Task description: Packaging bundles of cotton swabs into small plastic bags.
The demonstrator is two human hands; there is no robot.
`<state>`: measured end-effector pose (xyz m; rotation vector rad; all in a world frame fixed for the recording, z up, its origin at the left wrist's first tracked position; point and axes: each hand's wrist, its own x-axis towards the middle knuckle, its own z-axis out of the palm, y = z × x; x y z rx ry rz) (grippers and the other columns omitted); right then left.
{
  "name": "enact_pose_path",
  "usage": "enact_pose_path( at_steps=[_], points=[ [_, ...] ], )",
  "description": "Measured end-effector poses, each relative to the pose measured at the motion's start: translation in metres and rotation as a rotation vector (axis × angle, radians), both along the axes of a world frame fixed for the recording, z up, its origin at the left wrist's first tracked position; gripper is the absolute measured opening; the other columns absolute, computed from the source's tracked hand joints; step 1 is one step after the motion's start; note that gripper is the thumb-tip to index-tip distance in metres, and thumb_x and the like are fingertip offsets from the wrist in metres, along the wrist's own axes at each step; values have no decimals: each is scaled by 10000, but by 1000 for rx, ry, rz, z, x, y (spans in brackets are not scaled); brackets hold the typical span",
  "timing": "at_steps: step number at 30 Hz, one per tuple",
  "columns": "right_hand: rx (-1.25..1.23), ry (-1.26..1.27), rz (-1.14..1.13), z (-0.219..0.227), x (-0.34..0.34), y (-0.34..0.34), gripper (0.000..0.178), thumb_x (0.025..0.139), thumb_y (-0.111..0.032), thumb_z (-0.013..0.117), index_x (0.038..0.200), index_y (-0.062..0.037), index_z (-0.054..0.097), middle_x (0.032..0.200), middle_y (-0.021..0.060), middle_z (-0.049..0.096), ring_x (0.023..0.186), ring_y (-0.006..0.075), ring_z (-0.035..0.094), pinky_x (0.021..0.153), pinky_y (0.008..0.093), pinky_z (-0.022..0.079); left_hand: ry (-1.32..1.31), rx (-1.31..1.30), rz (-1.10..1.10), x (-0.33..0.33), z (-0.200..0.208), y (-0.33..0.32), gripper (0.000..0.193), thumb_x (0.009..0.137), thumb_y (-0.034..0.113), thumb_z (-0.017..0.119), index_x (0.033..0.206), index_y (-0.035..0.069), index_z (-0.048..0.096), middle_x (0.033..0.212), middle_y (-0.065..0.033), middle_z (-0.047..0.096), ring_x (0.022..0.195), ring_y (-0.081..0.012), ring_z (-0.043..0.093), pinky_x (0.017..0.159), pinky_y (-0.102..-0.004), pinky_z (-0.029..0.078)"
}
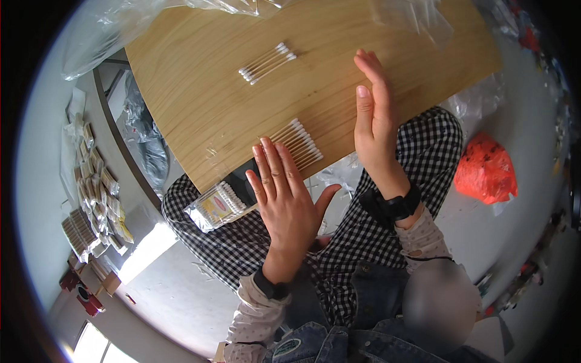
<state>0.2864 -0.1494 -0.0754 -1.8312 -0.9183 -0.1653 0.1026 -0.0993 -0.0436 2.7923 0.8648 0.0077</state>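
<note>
Lying on the bench (pixel 333 36) near you, partly hidden by your flat, empty left hand (pixel 287 206), your empty right hand (pixel 378 130) outstretched rightward, the cotton swabs (pixel 301 143) look light and easily bent, so pinch them mid-length, off the soft ends.

On your table (pixel 200 109), far swabs (pixel 268 63) lie beyond near swabs (pixel 305 145) by your left hand (pixel 283 202); a packet (pixel 216 206) sits left, a bag (pixel 485 169) on the floor (pixel 457 236) at right.
</note>
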Motion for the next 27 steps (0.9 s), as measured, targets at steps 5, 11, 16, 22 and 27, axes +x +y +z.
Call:
enact_pose_path(
  at_steps=[5,11,16,22,27],
  points=[
    [32,77,36,-1,0,-2,355,1031,-26,489,1385,-7,511,1450,159,535,1409,314,449,1145,407,371,2,59,-3,9,-7,4,1246,775,776,585,1536,-128,187,1620,-308,193,1528,-429,168,1220,-545,177],
    [4,97,79,4,1,-6,361,996,2,541,1356,-21,526,1396,151,566,1348,322,501,1086,401,427,17,69,1,12,-3,8,1261,713,792,596,1518,-121,268,1616,-284,246,1521,-401,223,1222,-508,208],
    [-44,129,137,13,-8,-13,363,969,-2,582,1330,-17,547,1327,144,599,1248,307,559,1041,386,452,18,31,-9,14,-2,11,1292,723,759,648,1537,-128,179,1621,-299,202,1528,-413,183,1223,-531,194],
    [-150,84,268,25,-21,-19,440,860,45,650,1288,-34,584,1086,102,670,1007,280,622,907,384,490,-20,35,3,14,-6,11,1270,727,747,655,1537,-119,200,1622,-289,214,1527,-406,196,1221,-529,201],
    [-209,-41,346,33,-26,-21,442,816,35,687,1243,-55,617,935,52,672,905,258,620,804,384,500,-40,49,13,12,-7,11,1225,754,746,634,1529,-113,235,1620,-282,233,1524,-402,210,1220,-529,200]
  ],
)
